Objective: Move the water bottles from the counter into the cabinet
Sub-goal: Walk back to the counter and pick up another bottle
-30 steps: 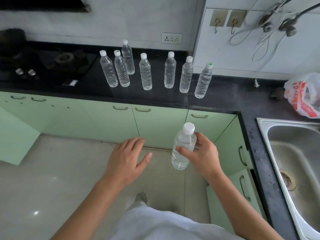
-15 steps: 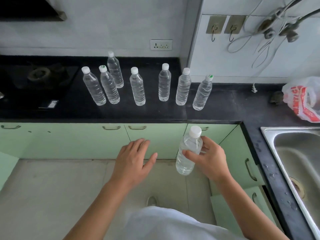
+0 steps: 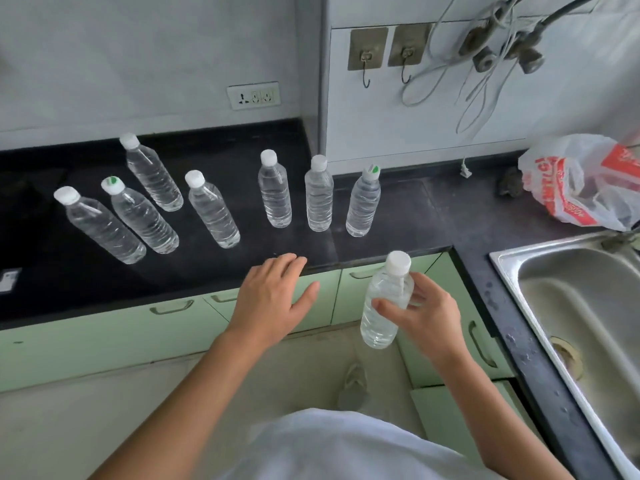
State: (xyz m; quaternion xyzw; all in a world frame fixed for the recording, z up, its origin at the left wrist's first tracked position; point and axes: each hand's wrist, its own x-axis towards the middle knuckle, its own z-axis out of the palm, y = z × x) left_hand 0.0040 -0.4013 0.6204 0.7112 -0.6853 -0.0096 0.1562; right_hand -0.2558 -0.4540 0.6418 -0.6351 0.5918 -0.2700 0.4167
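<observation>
Right hand (image 3: 424,315) grips a water bottle (image 3: 386,303) off the table's (image 3: 207,268) front edge; left hand (image 3: 273,299) spread, holding nothing.

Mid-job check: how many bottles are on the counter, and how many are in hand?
Counter bottles: 7
Held bottle, in the right hand: 1
Total: 8
</observation>
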